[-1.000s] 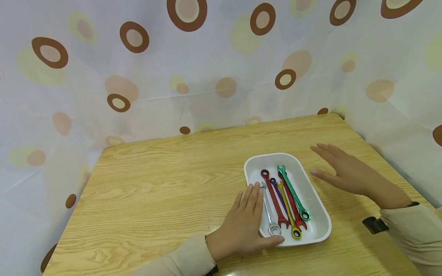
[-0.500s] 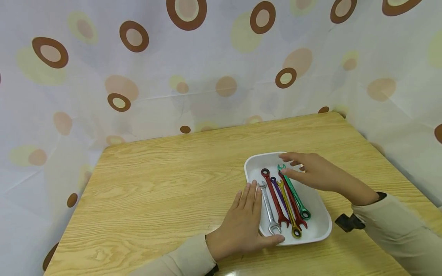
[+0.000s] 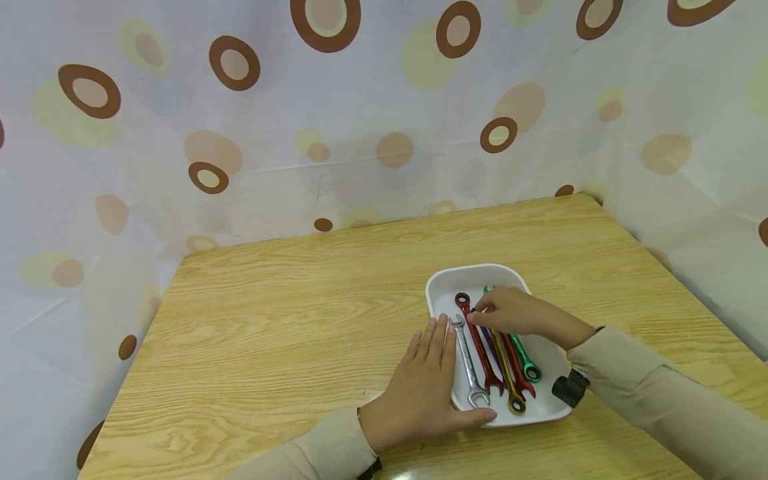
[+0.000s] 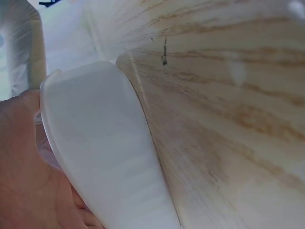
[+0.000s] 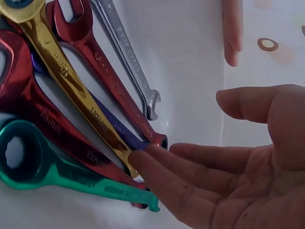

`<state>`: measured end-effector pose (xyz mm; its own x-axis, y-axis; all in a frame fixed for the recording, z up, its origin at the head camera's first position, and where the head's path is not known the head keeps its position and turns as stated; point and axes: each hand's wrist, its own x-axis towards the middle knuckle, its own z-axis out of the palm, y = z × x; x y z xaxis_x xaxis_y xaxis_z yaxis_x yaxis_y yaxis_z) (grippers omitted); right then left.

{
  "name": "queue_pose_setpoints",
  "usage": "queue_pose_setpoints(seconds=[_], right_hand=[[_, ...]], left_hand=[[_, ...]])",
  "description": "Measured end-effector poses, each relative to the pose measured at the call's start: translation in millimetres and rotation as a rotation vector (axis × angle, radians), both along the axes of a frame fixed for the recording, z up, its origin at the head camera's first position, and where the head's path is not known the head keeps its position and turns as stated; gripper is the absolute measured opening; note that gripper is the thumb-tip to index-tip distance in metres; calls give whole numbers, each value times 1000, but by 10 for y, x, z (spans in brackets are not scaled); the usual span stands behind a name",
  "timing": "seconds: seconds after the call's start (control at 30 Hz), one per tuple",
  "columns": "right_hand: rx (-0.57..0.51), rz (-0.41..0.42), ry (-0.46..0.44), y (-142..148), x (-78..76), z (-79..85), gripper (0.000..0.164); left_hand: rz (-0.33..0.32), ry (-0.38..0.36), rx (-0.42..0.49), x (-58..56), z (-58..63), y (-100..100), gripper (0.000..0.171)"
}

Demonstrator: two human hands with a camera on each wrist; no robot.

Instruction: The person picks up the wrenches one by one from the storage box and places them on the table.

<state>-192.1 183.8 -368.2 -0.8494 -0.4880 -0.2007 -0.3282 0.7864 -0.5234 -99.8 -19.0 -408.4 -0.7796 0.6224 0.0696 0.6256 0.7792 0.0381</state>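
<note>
Several combination wrenches lie lengthwise in a white plastic tray [image 3: 543,405]: silver [image 3: 468,360], red, purple, yellow, a second red and green. My left hand [image 3: 417,390] lies flat along the tray's left rim, its thumb over the near corner; the left wrist view shows it against the outer wall [image 4: 105,143]. My right hand [image 3: 522,311] hovers over the far ends of the wrenches. Its fingertips reach the ends of the yellow wrench [image 5: 66,71] and purple wrench [image 5: 112,117], with the thumb apart from the fingers. The green wrench [image 5: 86,181] is partly covered by this hand in the head view.
The tray stands on the right part of a wood-grain table [image 3: 282,320]. A white curtain [image 3: 354,140] with brown and yellow circles hangs behind the table and along both sides.
My right hand has moved left from beside the tray to above the wrenches, and its fingers have lowered toward their far ends. My left hand has stayed on the rim.
</note>
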Motion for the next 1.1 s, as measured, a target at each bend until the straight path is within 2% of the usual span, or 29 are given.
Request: queue_pose_setpoints(seconds=[0.2,0.47,0.73,0.87,1.1], right_hand=[[47,-52,-32,-56,-21,-69,31],[185,-121,39,-135,21,-94,29],[219,-144,57,-161,-2,-177,21],[226,-152,93,-162,-23,-244,17],[224,-184,114,-181,-25,-279,16]], left_hand=[[-7,18,0,-3,-5,3,112],[-8,23,-7,1,-13,17,112],[-2,8,-15,2,-11,4,112],[-3,8,-14,3,-8,1,112],[-6,20,-13,6,-1,1,112]])
